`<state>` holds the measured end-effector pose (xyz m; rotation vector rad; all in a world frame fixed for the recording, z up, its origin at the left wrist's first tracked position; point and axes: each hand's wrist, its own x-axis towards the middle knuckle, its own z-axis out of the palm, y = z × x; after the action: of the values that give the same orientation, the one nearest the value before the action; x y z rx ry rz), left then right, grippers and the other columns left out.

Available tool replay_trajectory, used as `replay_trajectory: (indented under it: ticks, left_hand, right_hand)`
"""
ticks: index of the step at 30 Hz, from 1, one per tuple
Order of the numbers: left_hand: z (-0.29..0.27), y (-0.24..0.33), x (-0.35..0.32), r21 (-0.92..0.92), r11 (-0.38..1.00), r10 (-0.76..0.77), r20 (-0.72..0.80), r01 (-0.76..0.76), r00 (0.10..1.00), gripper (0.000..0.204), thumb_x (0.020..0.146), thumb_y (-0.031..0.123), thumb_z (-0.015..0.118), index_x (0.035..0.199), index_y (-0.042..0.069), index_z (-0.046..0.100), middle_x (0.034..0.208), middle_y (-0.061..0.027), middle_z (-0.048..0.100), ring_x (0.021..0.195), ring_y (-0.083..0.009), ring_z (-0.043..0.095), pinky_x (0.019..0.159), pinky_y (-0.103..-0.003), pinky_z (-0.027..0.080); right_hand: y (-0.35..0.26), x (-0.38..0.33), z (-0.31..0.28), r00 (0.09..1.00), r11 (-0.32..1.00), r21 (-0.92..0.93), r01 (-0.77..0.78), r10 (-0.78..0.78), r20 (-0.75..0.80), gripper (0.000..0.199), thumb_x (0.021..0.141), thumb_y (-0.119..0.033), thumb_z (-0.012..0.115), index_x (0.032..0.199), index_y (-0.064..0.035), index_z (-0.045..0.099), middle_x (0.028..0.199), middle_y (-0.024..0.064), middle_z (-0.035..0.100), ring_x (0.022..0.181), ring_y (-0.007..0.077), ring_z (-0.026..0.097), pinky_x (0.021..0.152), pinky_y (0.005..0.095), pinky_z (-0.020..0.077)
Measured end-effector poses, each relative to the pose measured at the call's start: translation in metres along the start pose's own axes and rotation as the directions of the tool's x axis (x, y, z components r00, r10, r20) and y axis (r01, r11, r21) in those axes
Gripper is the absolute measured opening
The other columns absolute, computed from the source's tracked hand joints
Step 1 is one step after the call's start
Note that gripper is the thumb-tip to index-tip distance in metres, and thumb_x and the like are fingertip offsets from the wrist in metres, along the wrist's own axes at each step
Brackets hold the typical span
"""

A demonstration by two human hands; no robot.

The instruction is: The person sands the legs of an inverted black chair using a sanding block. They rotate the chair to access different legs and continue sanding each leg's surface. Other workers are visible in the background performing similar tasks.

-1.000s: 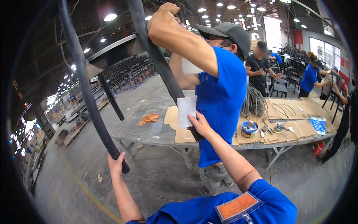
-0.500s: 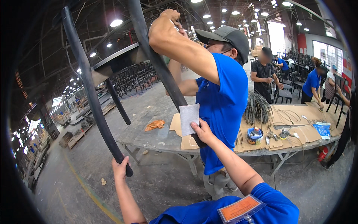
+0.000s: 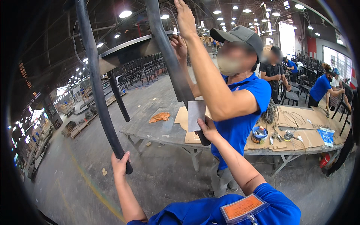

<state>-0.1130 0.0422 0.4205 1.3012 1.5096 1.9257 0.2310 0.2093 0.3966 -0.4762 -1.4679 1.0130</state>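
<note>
A black chair [image 3: 96, 86] is held up in front of me, its legs hanging down. My left hand [image 3: 120, 164] is closed around the leg near its lower end. At the other leg, my right hand [image 3: 208, 129] holds a grey rectangular sheet of sandpaper [image 3: 195, 115] against the dark surface, thumb on the front of the sheet. The leg's tip shows just below that hand; my other fingers are hidden behind. A co-worker in a blue shirt [image 3: 243, 93] stands close by on the right, one hand [image 3: 186, 20] raised beside the chair, the other [image 3: 179, 45] near the seat's edge.
Behind the chair stands a long table [image 3: 146, 131] with an orange cloth [image 3: 159, 117], cardboard [image 3: 296, 120], a blue tub [image 3: 259, 134] and a bundle of dark strands [image 3: 269, 112]. Other people and stacked chairs are at the far right. Pallets [image 3: 82, 125] lie on the left.
The co-worker has turned toward me and raised a forearm upright beside the chair. The view has shifted a little, so the chair legs sit farther right. Both my hands keep their holds.
</note>
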Motion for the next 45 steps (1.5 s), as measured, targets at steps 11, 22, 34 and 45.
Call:
replay_trajectory:
  ticks: [11, 22, 34, 45]
  left_hand:
    - [-0.036, 0.026, -0.019, 0.035, 0.999, 0.012, -0.029, -0.011, 0.999, 0.027, 0.076, 0.005, 0.069, 0.093, 0.002, 0.049, 0.07, -0.0035, 0.053, 0.054, -0.0123, 0.052, 0.049, -0.027, 0.044]
    - [-0.023, 0.036, -0.013, 0.023, 0.999, 0.051, -0.073, -0.049, 0.996, 0.026, 0.077, 0.007, 0.069, 0.093, 0.002, 0.049, 0.068, -0.0046, 0.052, 0.054, -0.0135, 0.052, 0.05, -0.027, 0.042]
    - [-0.01, 0.033, -0.006, 0.034, 0.999, 0.036, -0.07, -0.034, 0.997, 0.025, 0.077, 0.007, 0.068, 0.091, 0.001, 0.047, 0.066, -0.0065, 0.053, 0.052, -0.0156, 0.052, 0.049, -0.028, 0.042]
    - [-0.01, 0.024, -0.013, 0.027, 0.999, 0.048, -0.07, -0.046, 0.996, 0.025, 0.076, 0.006, 0.067, 0.091, 0.002, 0.047, 0.065, -0.0063, 0.052, 0.052, -0.0155, 0.052, 0.049, -0.028, 0.042]
  right_hand:
    - [-0.019, -0.015, 0.032, 0.999, 1.0, 0.006, -0.02, 0.019, 0.048, 0.047, 0.093, -0.042, 0.047, 0.108, 0.0031, 0.049, 0.075, 0.0074, 0.057, 0.06, 0.0141, 0.056, 0.055, 0.0279, 0.0474]
    - [0.005, 0.023, 0.022, 0.999, 0.969, -0.246, 0.015, -0.024, -0.03, 0.05, 0.092, -0.046, 0.047, 0.105, 0.0027, 0.05, 0.074, 0.0105, 0.057, 0.061, 0.0171, 0.057, 0.056, 0.0298, 0.0465]
    - [0.007, 0.034, 0.019, 0.992, 0.98, -0.168, 0.109, -0.118, -0.046, 0.049, 0.09, -0.034, 0.056, 0.124, -0.001, 0.044, 0.101, 0.0145, 0.055, 0.086, 0.0221, 0.051, 0.075, 0.0332, 0.0426]
    - [-0.005, 0.021, 0.016, 0.962, 0.926, -0.264, 0.271, -0.273, 0.029, 0.042, 0.09, -0.032, 0.055, 0.119, -0.0022, 0.05, 0.113, 0.0159, 0.056, 0.11, 0.0245, 0.044, 0.097, 0.0361, 0.0312]
